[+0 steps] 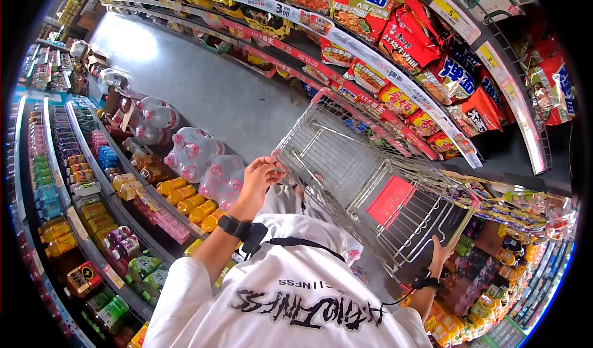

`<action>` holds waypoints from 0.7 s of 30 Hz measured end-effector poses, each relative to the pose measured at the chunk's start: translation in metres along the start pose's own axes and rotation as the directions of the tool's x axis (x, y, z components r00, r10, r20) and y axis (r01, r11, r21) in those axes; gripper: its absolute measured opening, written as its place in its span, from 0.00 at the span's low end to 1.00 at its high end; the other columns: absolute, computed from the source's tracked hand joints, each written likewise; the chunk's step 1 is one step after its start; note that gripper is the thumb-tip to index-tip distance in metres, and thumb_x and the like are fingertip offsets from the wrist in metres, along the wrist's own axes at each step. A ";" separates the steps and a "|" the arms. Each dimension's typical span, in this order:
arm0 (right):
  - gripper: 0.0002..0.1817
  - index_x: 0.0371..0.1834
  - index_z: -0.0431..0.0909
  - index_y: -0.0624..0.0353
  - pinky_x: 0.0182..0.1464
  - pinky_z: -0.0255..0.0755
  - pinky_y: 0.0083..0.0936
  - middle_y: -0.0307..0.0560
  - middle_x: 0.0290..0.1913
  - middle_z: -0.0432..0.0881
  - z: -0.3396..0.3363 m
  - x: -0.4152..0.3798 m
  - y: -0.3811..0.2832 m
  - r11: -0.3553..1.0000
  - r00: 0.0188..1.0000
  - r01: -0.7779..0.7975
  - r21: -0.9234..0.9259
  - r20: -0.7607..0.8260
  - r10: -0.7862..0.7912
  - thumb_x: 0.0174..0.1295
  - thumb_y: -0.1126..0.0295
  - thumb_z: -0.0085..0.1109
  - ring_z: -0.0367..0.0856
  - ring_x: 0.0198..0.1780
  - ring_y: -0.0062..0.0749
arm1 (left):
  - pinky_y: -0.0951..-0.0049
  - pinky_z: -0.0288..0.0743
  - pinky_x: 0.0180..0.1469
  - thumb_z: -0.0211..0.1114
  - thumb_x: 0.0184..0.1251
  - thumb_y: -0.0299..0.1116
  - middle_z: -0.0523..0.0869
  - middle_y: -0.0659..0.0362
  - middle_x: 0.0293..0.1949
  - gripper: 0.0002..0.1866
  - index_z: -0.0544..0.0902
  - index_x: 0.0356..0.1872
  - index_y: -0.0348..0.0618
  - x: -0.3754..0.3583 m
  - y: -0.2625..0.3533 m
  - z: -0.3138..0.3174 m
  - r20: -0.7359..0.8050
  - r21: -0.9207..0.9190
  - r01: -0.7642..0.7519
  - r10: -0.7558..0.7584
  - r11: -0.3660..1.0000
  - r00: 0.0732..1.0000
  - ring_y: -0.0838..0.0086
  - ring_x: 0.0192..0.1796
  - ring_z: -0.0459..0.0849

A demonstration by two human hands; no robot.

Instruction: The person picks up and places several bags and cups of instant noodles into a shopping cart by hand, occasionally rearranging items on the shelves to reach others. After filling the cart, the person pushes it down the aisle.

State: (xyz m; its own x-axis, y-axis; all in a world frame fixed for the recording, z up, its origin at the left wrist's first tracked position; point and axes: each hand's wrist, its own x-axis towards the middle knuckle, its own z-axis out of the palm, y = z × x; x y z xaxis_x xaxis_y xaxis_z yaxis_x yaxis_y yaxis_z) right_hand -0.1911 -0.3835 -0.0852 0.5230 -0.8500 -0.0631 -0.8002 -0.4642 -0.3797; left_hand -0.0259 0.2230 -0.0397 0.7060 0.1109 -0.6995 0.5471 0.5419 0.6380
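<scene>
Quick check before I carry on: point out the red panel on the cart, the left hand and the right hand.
Red panel (390, 201): head view, middle of its face.
Left hand (262, 175): head view, back of the hand.
Right hand (441, 250): head view, middle of the hand.

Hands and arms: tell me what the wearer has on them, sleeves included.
The left hand and right hand are both bare, with no gloves. A bulky black band circles the left wrist; another black band is on the right, with a thin dark cable close by. Both sleeves are short, loose and white.
</scene>
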 end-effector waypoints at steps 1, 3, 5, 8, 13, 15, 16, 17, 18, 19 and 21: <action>0.52 0.73 0.53 0.40 0.67 0.52 0.54 0.66 0.69 0.53 -0.003 -0.007 -0.012 1.000 1.000 0.006 0.006 0.006 -0.006 0.43 0.52 0.72 0.55 0.69 0.61 | 0.70 0.76 0.41 0.53 0.66 0.25 0.81 0.59 0.37 0.03 0.74 0.37 0.44 -0.001 -0.003 0.001 0.000 0.028 -0.008 0.008 1.000 1.000 0.70 0.35 0.82; 0.41 0.67 0.65 0.30 0.65 0.50 0.58 0.64 0.70 0.49 -0.004 -0.020 -0.038 0.994 0.993 -0.014 -0.112 0.112 0.027 0.44 0.53 0.70 0.51 0.70 0.63 | 0.70 0.76 0.42 0.53 0.66 0.25 0.81 0.58 0.38 0.03 0.74 0.37 0.44 -0.001 -0.008 0.004 -0.002 0.080 -0.029 0.029 0.996 1.000 0.70 0.35 0.81; 0.35 0.62 0.70 0.29 0.64 0.50 0.58 0.63 0.71 0.48 0.003 -0.021 -0.036 0.992 0.990 0.025 -0.125 0.141 -0.007 0.45 0.53 0.69 0.50 0.69 0.63 | 0.70 0.76 0.42 0.53 0.65 0.25 0.81 0.58 0.38 0.03 0.74 0.37 0.43 -0.004 -0.017 0.007 -0.012 0.092 -0.022 0.023 0.995 1.000 0.70 0.35 0.82; 0.20 0.48 0.78 0.37 0.59 0.56 0.57 0.64 0.69 0.49 0.012 -0.027 -0.049 0.973 0.989 0.097 -0.208 0.126 -0.072 0.49 0.54 0.65 0.54 0.66 0.63 | 0.70 0.76 0.42 0.53 0.65 0.25 0.81 0.58 0.38 0.03 0.75 0.38 0.43 -0.007 -0.033 0.014 -0.009 0.094 0.018 -0.018 0.995 1.000 0.70 0.36 0.82; 0.14 0.38 0.78 0.40 0.54 0.60 0.51 0.60 0.67 0.50 0.029 -0.049 -0.061 0.973 0.977 0.166 -0.159 0.158 -0.140 0.49 0.53 0.67 0.59 0.60 0.58 | 0.71 0.76 0.42 0.54 0.65 0.26 0.82 0.58 0.38 0.04 0.74 0.39 0.43 -0.018 -0.053 0.031 -0.013 0.143 0.032 -0.030 0.989 0.999 0.71 0.36 0.82; 0.13 0.36 0.78 0.41 0.54 0.60 0.51 0.60 0.68 0.49 0.029 -0.064 -0.082 0.969 0.977 0.155 -0.192 0.175 -0.121 0.49 0.53 0.67 0.60 0.58 0.59 | 0.72 0.76 0.42 0.54 0.65 0.26 0.82 0.58 0.38 0.04 0.74 0.39 0.43 -0.022 -0.058 0.038 -0.008 0.194 0.026 -0.024 0.981 1.000 0.72 0.37 0.82; 0.13 0.36 0.77 0.41 0.55 0.59 0.52 0.62 0.69 0.47 0.030 -0.068 -0.090 0.965 0.971 0.155 -0.210 0.211 -0.110 0.50 0.53 0.66 0.60 0.59 0.60 | 0.72 0.76 0.42 0.54 0.65 0.26 0.82 0.58 0.38 0.04 0.74 0.39 0.43 -0.025 -0.062 0.039 -0.020 0.190 0.029 -0.026 0.981 0.999 0.72 0.37 0.82; 0.14 0.36 0.77 0.41 0.56 0.58 0.52 0.64 0.69 0.46 0.031 -0.070 -0.094 0.962 0.966 0.171 -0.215 0.226 -0.122 0.50 0.52 0.66 0.58 0.60 0.61 | 0.72 0.76 0.42 0.55 0.65 0.26 0.82 0.58 0.38 0.04 0.74 0.39 0.43 -0.028 -0.066 0.040 -0.040 0.200 0.020 -0.012 0.980 0.999 0.72 0.37 0.82; 0.14 0.37 0.77 0.41 0.56 0.58 0.53 0.67 0.69 0.44 0.035 -0.072 -0.101 0.959 0.961 0.188 -0.214 0.242 -0.135 0.51 0.51 0.65 0.57 0.61 0.62 | 0.72 0.76 0.42 0.55 0.65 0.26 0.82 0.58 0.38 0.04 0.74 0.40 0.43 -0.029 -0.068 0.039 -0.060 0.214 0.007 0.007 0.977 0.998 0.72 0.37 0.82; 0.14 0.37 0.77 0.41 0.56 0.58 0.53 0.67 0.69 0.44 0.037 -0.075 -0.111 0.959 0.957 0.194 -0.208 0.254 -0.139 0.51 0.51 0.65 0.57 0.61 0.62 | 0.72 0.76 0.42 0.55 0.65 0.26 0.82 0.58 0.38 0.04 0.74 0.40 0.43 -0.028 -0.069 0.036 -0.073 0.216 0.004 0.012 0.976 0.997 0.72 0.37 0.82; 0.21 0.42 0.77 0.43 0.57 0.59 0.53 0.68 0.69 0.45 0.034 -0.082 -0.124 0.934 0.938 0.248 -0.256 0.305 -0.165 0.52 0.44 0.63 0.57 0.62 0.64 | 0.73 0.75 0.42 0.56 0.65 0.26 0.82 0.57 0.39 0.05 0.74 0.40 0.43 -0.032 -0.080 0.026 -0.092 0.206 -0.001 0.021 0.978 0.996 0.72 0.38 0.82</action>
State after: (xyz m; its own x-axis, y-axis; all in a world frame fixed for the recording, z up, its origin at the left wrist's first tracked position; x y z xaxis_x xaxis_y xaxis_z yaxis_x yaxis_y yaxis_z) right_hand -0.1248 -0.2476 -0.0643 0.7124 -0.6444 -0.2780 -0.6930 -0.7083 -0.1341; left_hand -0.0809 0.1543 -0.0604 0.6726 0.1983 -0.7129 0.6274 0.3580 0.6915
